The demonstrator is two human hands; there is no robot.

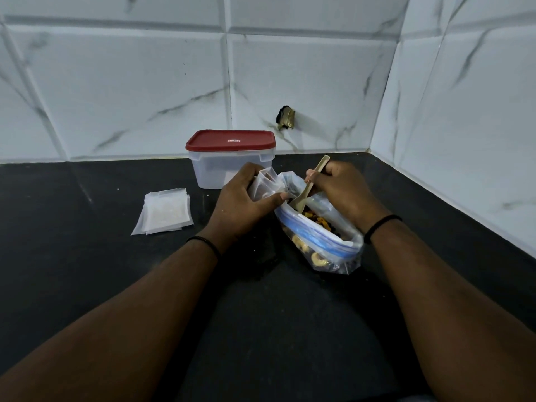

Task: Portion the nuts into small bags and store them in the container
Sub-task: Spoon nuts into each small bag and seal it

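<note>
A large clear zip bag (327,242) with a blue seal lies open on the black counter, holding mixed nuts (316,220). My right hand (342,190) grips a wooden spoon (307,190) whose bowl dips into the bag's mouth. My left hand (243,204) holds a small clear bag (266,184) open right beside the spoon. Behind the hands stands a clear plastic container (214,169) with its red lid (230,139) on.
A stack of empty small bags (165,211) lies flat on the counter (87,256) to the left of my left hand. Tiled walls close the counter at the back and right, meeting in a corner. A dark hole (285,117) marks the back wall.
</note>
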